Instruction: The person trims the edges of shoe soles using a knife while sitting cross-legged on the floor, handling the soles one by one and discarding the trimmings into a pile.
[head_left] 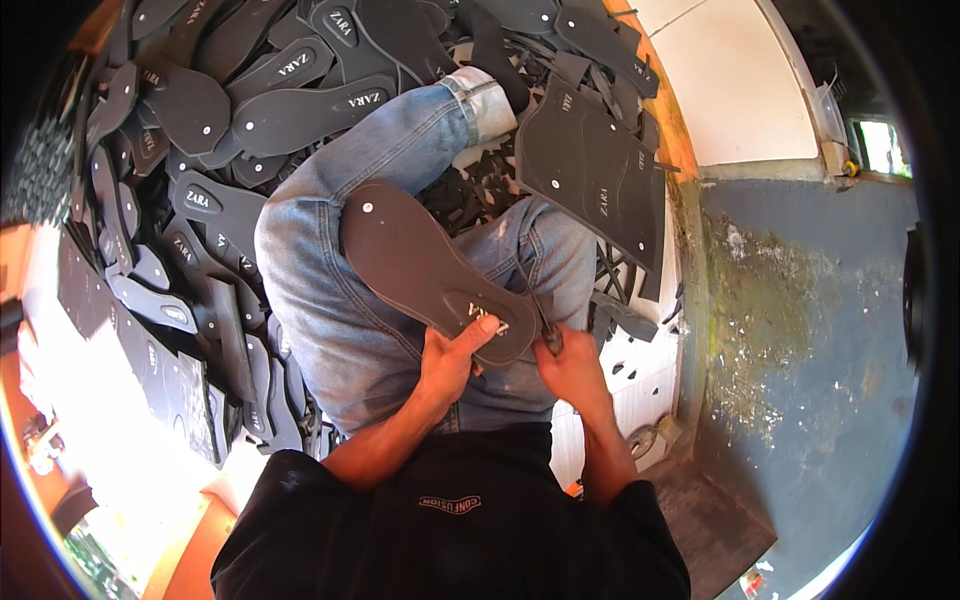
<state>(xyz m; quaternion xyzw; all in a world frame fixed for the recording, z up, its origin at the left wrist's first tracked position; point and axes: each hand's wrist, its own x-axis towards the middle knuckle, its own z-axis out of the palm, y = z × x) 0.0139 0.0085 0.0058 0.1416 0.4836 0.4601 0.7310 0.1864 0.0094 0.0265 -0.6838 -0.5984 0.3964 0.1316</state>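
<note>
Your left hand [450,360] grips the heel of the dark sole [430,270] at frame centre; your right hand [570,365] pinches a small tool at its edge. The sole looks light and bendy, so hold the heel firmly.

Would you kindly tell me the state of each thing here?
Sole: held at its heel end, lying across the lap.
Left hand: gripping the sole.
Right hand: closed at the sole's edge.
Sheet: leaning, uncut.
Pile: loose, overlapping soles.
</note>
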